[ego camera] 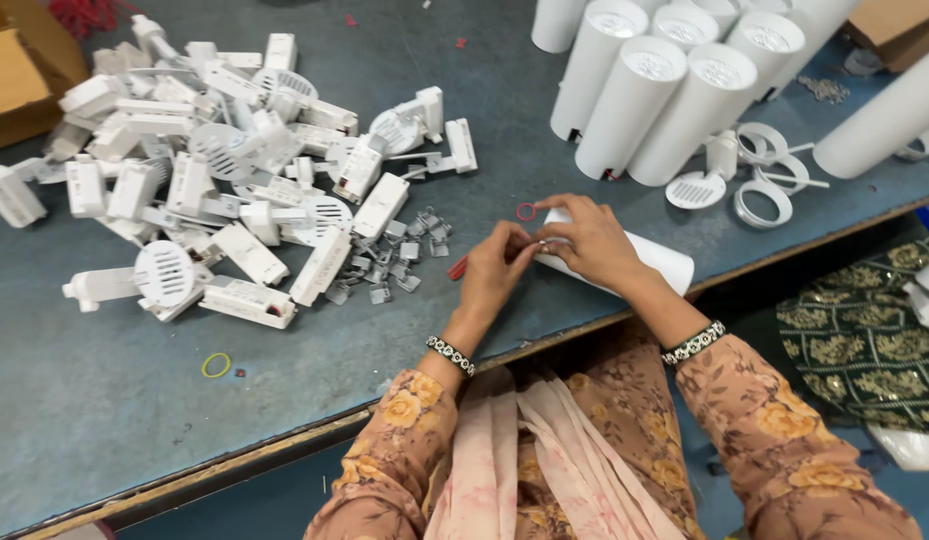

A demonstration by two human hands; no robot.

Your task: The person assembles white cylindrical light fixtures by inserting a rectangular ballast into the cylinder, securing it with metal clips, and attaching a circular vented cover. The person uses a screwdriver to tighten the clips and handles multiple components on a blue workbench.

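A white tube housing point(645, 255) lies on its side at the near edge of the grey worktable point(95, 410), right of centre, its right end almost over the lip. It is held down by the right hand point(597, 243), palm over its left end, fingers curled.

The left hand point(495, 272) is pinched at thumb and forefinger, tips meeting the right hand's at the tube's mouth; what is pinched is too small to tell. A red piece point(458, 268) shows just under the left hand.

Risks, as judged:
- Tube may be rolled off the near edge if the palm is lifted.
- Small part may be dropped among the grey metal clips point(400, 262) just left and lost there.
- Red rubber ring point(526, 211), lying loose just beyond the fingers, may be flicked away.

Pose: both wrists bent inward, forearms converging from the near side, bracelets at each wrist. Pile of white plastic fittings point(215, 170) far left; upright white tubes point(675, 90) far right.
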